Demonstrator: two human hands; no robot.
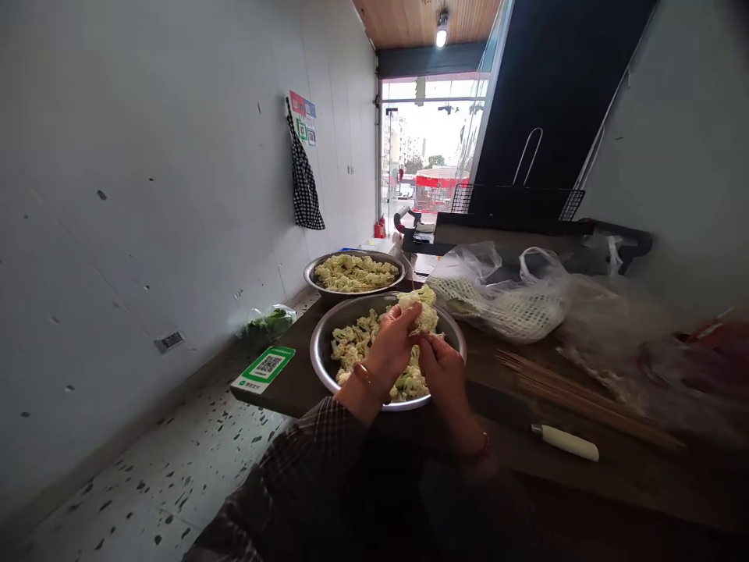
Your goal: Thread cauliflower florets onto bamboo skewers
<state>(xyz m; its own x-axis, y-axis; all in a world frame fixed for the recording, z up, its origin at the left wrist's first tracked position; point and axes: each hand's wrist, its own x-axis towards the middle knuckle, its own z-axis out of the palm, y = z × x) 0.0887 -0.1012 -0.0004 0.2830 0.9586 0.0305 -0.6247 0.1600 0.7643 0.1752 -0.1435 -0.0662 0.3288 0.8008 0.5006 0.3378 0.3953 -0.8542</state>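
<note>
The left hand [398,343] is gripping a cauliflower piece [426,312] between thumb and fingers, above the front bowl [319,367]. The right hand [443,367] is pinching, thumb against fingers, just below that piece; what lies between its fingertips cannot be told. A thin stick [413,275] is projecting above the piece. The front bowl is holding more cauliflower [349,351] and resting on the table [483,371]. Behind it, a rear bowl [308,275] is also holding cauliflower. To the right, loose sticks [576,396] are lying between plastic bags [520,304] and a white handle [569,442]. A code card [263,370] is lying at left.
</note>
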